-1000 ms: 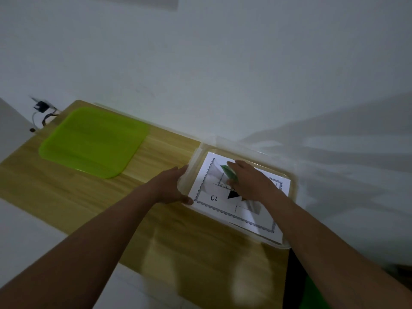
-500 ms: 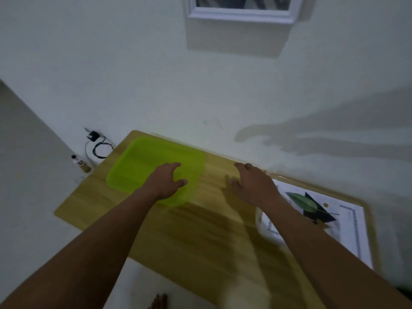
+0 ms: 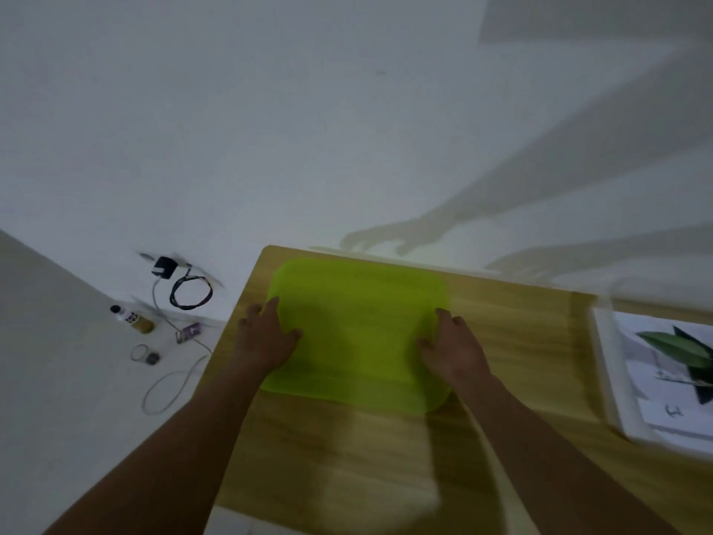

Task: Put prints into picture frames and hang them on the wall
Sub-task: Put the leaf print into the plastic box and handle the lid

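Both hands, left hand (image 3: 266, 339) and right hand (image 3: 452, 351), lie flat with fingers relaxed on the green tray (image 3: 359, 326) on the bench (image 3: 347, 465), gripping nothing. Off right, the leaf print (image 3: 673, 351) sits inside a clear bin (image 3: 605, 364).

Wooden tabletop (image 3: 521, 341) standing against far wall. Green plastic tray (image 3: 359, 334) lying flat at far left. White bin (image 3: 607, 380) sitting at right, apart.

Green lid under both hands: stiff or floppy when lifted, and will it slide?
Likely light: the green lid looks thin and translucent, wood grain showing through. Probably flexes somewhat, being broad and flat with the left hand and right hand at opposite edges. May slide easily on the smooth table.
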### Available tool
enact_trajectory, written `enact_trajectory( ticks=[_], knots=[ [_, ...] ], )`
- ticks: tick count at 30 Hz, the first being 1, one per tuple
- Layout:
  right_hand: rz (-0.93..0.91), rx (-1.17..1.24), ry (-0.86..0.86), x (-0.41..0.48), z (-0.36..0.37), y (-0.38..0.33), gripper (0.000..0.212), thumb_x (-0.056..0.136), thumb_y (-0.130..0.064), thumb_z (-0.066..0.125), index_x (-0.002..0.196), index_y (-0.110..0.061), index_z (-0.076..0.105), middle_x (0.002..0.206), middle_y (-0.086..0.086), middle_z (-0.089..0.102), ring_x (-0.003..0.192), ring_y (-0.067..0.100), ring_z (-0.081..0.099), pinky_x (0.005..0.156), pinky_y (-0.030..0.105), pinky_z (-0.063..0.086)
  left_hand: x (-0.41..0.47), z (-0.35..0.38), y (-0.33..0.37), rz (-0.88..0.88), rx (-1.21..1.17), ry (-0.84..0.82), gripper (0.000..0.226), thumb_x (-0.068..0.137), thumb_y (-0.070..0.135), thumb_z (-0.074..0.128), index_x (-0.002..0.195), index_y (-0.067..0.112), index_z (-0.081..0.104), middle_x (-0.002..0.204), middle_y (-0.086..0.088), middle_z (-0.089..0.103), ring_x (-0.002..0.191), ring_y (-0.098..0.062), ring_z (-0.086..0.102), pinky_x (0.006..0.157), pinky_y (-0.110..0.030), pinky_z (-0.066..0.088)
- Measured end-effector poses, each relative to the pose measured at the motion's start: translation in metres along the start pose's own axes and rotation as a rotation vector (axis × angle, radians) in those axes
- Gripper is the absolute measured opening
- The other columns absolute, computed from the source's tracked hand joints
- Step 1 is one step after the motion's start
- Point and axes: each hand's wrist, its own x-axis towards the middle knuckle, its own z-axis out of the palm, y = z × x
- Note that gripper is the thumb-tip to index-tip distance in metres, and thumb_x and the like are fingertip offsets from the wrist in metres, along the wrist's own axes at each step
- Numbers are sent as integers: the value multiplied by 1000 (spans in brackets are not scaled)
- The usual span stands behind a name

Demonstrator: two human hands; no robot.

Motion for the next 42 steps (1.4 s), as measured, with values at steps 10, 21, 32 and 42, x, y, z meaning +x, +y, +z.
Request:
enact_trajectory(
  ticks=[10, 21, 32, 42],
  knots=[
    [268, 354, 125, 11, 4, 2, 50, 77, -16, 77, 122, -6, 59, 117, 14, 65, 105, 34, 63, 81, 36, 52, 24, -10, -23, -95, -408, -68, 67, 83, 12, 73, 143, 8, 43, 138, -20, 52, 122, -38, 52, 96, -43, 45],
    [182, 681, 222, -63, -93, 68, 81, 74, -11, 83, 146, -7, 45, 137, 15, 56, 121, 30, 56, 91, 36, 47, -50, -45, 57, 52, -627, -117, 75, 73, 9, 83, 139, 8, 48, 111, -10, 59, 93, -22, 56, 80, -37, 45],
    [110, 656, 326, -146, -225, 270, 45, 73, -7, 83, 114, -16, 67, 104, 4, 71, 88, 23, 68, 81, 39, 55, -182, 41, 243, 265, -614, -141, 78, 74, 7, 83, 143, 15, 47, 111, -8, 60, 105, -19, 56, 83, -29, 44],
    [207, 494, 325, -140, -268, 442, 86, 79, -31, 81, 150, -10, 37, 139, 7, 57, 122, 27, 58, 98, 37, 48, -234, 150, 370, 249, -518, -130, 86, 68, 21, 88, 144, 17, 46, 135, -12, 58, 125, -25, 54, 100, -39, 46]
  ],
)
